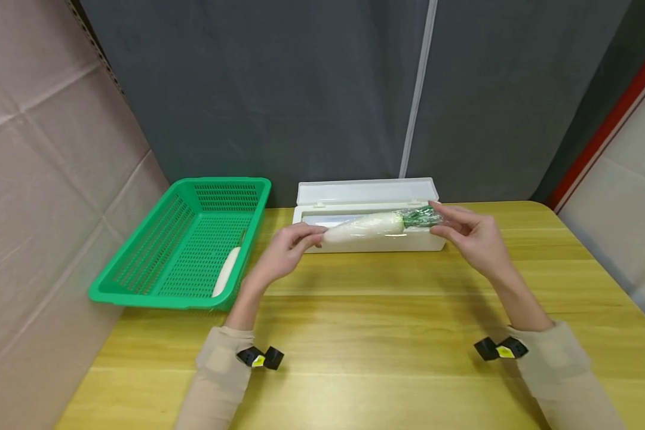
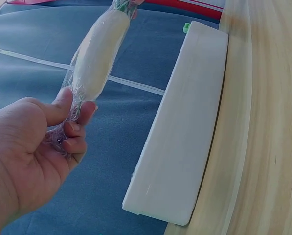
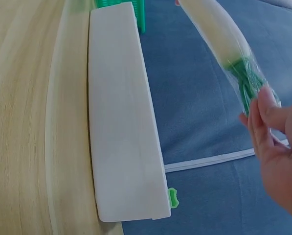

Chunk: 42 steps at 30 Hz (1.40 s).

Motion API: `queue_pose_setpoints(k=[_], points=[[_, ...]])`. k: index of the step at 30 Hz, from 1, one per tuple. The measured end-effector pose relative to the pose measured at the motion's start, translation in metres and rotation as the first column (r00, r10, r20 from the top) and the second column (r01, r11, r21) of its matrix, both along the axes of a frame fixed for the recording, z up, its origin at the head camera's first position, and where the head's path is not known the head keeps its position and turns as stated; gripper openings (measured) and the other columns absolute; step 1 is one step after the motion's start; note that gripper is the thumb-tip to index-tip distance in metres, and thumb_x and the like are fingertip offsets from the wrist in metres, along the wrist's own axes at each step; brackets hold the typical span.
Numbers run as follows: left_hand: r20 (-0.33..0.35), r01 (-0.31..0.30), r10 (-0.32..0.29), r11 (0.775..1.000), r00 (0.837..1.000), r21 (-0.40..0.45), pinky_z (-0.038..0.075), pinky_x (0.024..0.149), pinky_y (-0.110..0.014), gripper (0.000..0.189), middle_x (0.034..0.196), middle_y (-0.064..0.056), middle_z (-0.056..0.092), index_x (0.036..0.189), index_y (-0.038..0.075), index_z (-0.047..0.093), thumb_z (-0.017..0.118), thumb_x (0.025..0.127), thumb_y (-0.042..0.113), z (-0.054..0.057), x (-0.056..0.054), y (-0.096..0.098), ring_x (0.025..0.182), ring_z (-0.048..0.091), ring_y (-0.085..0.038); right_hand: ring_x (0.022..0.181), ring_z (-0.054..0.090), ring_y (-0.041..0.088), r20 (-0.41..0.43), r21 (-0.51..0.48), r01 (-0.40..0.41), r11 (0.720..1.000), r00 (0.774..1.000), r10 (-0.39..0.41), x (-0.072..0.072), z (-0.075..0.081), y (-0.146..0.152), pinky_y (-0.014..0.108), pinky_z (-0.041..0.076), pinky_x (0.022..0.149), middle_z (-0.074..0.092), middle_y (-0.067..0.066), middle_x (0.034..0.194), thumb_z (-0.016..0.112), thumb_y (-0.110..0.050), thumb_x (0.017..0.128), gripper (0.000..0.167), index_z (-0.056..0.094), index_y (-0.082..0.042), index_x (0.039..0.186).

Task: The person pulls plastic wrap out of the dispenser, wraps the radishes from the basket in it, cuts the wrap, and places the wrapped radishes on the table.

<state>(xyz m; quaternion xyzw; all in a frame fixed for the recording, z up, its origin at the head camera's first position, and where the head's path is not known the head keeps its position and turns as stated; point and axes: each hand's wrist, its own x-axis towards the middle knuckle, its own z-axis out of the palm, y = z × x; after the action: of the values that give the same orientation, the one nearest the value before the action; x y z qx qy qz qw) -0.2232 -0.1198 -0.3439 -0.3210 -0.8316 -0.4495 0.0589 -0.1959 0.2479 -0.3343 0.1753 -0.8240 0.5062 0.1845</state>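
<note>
A white radish (image 1: 373, 226) wrapped in clear plastic film is held level above a white box with its lid raised. My left hand (image 1: 287, 248) pinches the film at the radish's tail end; in the left wrist view, bunched wrap (image 2: 62, 132) shows between thumb and fingers. At the other end, my right hand (image 1: 475, 239) pinches the film around the green leaf stalks (image 3: 246, 81). Below and behind the radish stands the long white box (image 1: 376, 243), probably a cling film dispenser, its lid (image 1: 365, 192) tilted back. The radish hides part of the box's opening.
To the left stands a green plastic basket (image 1: 99, 292) with another white radish (image 1: 227, 272) lying along its right side. A wooden table (image 1: 376, 340) carries everything. A dark grey curtain (image 1: 279, 89) hangs behind, and a pale cloth wall (image 1: 48, 197) runs along the left.
</note>
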Motion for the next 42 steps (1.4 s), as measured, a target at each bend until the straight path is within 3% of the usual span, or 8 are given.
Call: queue_pose_setpoints(k=[4,8,12,18,24,29,33,42], points=[[-0.027,0.0,0.001,0.999,1.0,0.035,0.048,0.071,-0.031,0.025,0.101,-0.009,0.072,0.123,-0.001,0.071,0.059,0.101,0.007,0.0013,-0.0002,-0.0008,0.087,0.064,-0.019,0.067,0.056,0.005,-0.068,0.056,0.062,0.997,0.996,-0.058,0.0003,-0.0007,-0.0021,0.019,0.036,0.048,0.074,0.007,0.108,0.074,0.001,0.089,0.034,0.071,-0.002,0.123],[-0.044,0.012,-0.008,0.997,0.999,0.081,0.043,0.066,-0.029,0.029,0.1,-0.009,0.071,0.126,0.0,0.069,0.061,0.1,0.007,0.0031,0.0004,-0.0012,0.081,0.058,-0.023,0.067,0.063,0.0,-0.116,0.001,0.047,0.999,0.992,-0.047,-0.0022,-0.0031,-0.001,0.011,0.046,0.056,0.071,-0.011,0.086,0.072,0.012,0.087,0.021,0.075,0.008,0.107],[-0.07,0.016,-0.007,0.993,0.998,0.12,0.037,0.06,-0.028,0.03,0.093,-0.007,0.07,0.128,0.001,0.069,0.063,0.098,0.006,0.0049,0.0018,-0.0016,0.074,0.053,-0.029,0.065,0.065,0.0,-0.101,-0.058,0.03,0.998,0.994,-0.036,-0.0024,-0.0012,0.0006,0.013,0.052,0.061,0.07,-0.017,0.079,0.07,0.014,0.087,0.009,0.075,0.013,0.095],[-0.12,0.01,0.011,0.985,0.993,0.171,0.034,0.056,-0.026,0.026,0.088,-0.006,0.072,0.119,0.001,0.074,0.067,0.095,0.003,0.004,0.0009,-0.0025,0.065,0.05,-0.025,0.059,0.067,0.005,-0.039,-0.1,0.051,0.994,0.998,-0.055,-0.0006,0.0025,0.0029,0.016,0.054,0.059,0.072,-0.012,0.074,0.071,0.01,0.089,0.008,0.072,0.016,0.093],[-0.098,-0.023,0.042,0.982,0.994,0.188,0.036,0.053,-0.025,0.019,0.082,-0.008,0.073,0.111,0.001,0.077,0.068,0.095,0.002,0.0033,0.0019,-0.0052,0.061,0.056,-0.015,0.056,0.064,0.006,-0.035,-0.078,0.072,0.994,0.997,-0.074,-0.0011,0.0021,0.0061,0.016,0.053,0.056,0.07,-0.009,0.071,0.07,0.008,0.09,0.007,0.072,0.015,0.093],[-0.075,-0.03,0.046,0.98,0.996,0.197,0.039,0.052,-0.026,0.017,0.07,-0.007,0.066,0.109,0.003,0.078,0.069,0.095,0.005,0.0047,0.003,-0.0062,0.059,0.054,-0.017,0.055,0.062,0.007,-0.045,-0.052,0.092,0.994,0.995,-0.094,-0.0017,0.0006,0.0079,0.015,0.051,0.054,0.069,-0.004,0.069,0.069,0.004,0.093,0.008,0.074,0.011,0.093],[-0.095,-0.018,0.038,0.979,0.995,0.205,0.041,0.053,-0.026,0.018,0.072,-0.006,0.064,0.111,0.003,0.078,0.069,0.095,0.006,0.0068,0.0036,-0.006,0.06,0.053,-0.018,0.056,0.063,0.006,-0.04,-0.073,0.091,0.993,0.995,-0.094,-0.002,0.0003,0.0077,0.015,0.052,0.056,0.069,-0.004,0.069,0.067,0.002,0.095,0.012,0.073,0.012,0.095],[-0.151,0.006,0.029,0.974,0.988,0.228,0.035,0.051,-0.029,0.022,0.074,-0.001,0.062,0.115,0.004,0.077,0.069,0.094,0.003,0.0085,0.005,-0.0051,0.058,0.046,-0.016,0.067,0.069,0.005,0.046,-0.2,0.018,0.98,0.999,-0.009,-0.002,-0.0023,0.0071,0.016,0.056,0.069,0.073,-0.005,0.079,0.064,-0.003,0.098,0.019,0.071,0.015,0.101]])
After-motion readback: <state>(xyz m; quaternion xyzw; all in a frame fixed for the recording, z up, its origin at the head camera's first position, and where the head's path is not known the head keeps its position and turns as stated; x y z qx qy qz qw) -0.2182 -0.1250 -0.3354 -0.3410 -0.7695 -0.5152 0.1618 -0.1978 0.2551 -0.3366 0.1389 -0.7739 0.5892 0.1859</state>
